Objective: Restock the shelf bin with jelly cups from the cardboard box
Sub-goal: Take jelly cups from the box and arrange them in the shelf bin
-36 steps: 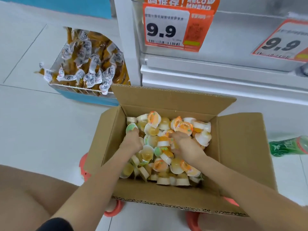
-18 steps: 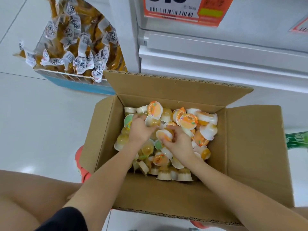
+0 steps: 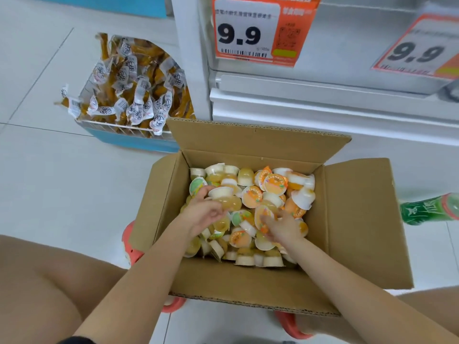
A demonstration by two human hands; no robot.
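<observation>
An open cardboard box stands on the floor between my knees, filled with a heap of jelly cups that have orange, green and yellow lids. My left hand is inside the box on its left side, fingers curled round a pale yellow jelly cup. Over the middle of the heap my right hand pinches an orange-lidded cup between thumb and fingers. The clear shelf bin with a 9.9 price tag is above and behind the box; its inside is not visible.
A blue-based bin of wrapped yellow snacks sits left of the white shelf post. A green bottle lies on the floor at the right. My red sandals show beside and under the box. White tiled floor spreads to the left.
My hands have drawn apart within the heap. The left now holds a pale yellow cup raised above the others, and the right has slid lower. The view has tilted up toward the price tags.
</observation>
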